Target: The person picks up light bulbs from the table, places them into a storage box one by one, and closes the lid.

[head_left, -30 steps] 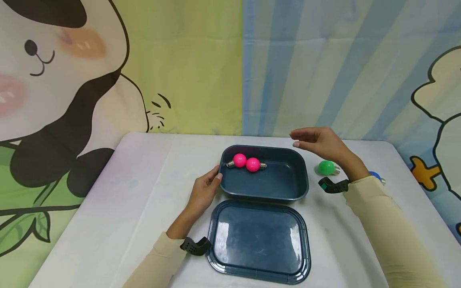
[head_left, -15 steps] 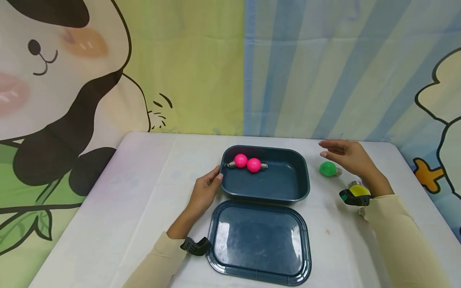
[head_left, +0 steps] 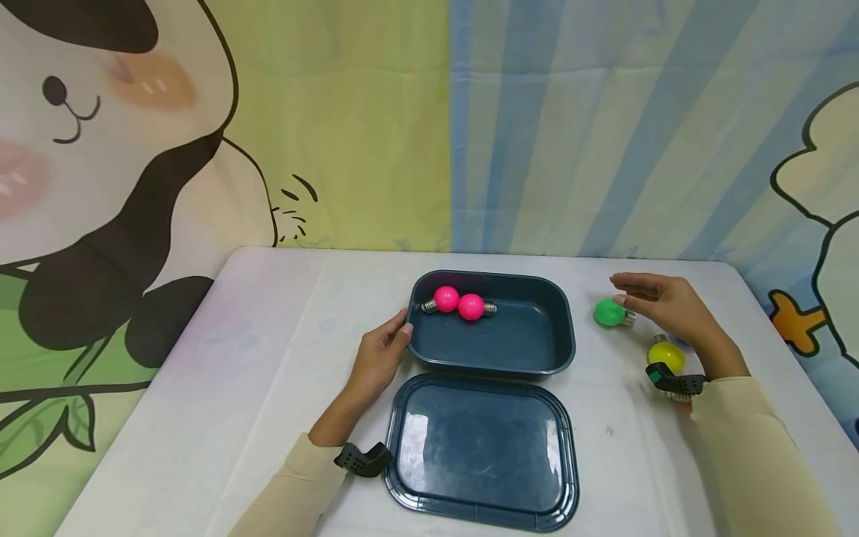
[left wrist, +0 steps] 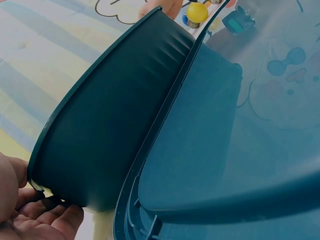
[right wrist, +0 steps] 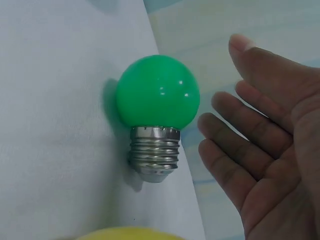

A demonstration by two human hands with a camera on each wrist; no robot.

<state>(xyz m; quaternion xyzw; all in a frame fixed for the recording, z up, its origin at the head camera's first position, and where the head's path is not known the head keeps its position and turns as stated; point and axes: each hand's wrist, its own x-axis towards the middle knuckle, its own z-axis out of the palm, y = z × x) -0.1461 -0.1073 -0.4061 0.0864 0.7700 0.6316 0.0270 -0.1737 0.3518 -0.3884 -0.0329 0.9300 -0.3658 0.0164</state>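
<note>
My left hand [head_left: 377,360] holds the dark blue plastic box [head_left: 493,350] at its left end, thumb on the rim and fingers under it, as the left wrist view shows. Two pink light bulbs [head_left: 459,303] lie inside the box along its back wall. With relaxed fingers and nothing in it, my right hand [head_left: 674,309] hovers just by a green light bulb [head_left: 608,313]. Seen from the right wrist, the green bulb [right wrist: 157,95] lies on the cloth with its metal screw base showing, apart from my fingers [right wrist: 225,165].
In front of the box lies its matching lid [head_left: 483,451]. A yellow bulb [head_left: 667,357] sits beneath my right wrist, with other bulbs partly hidden there. A white cloth covers the table [head_left: 268,388], and a printed curtain [head_left: 376,127] hangs behind it.
My right hand has moved right and down from near the box's back right corner to the green bulb. The yellow bulb has come into sight. My left hand stays at the box.
</note>
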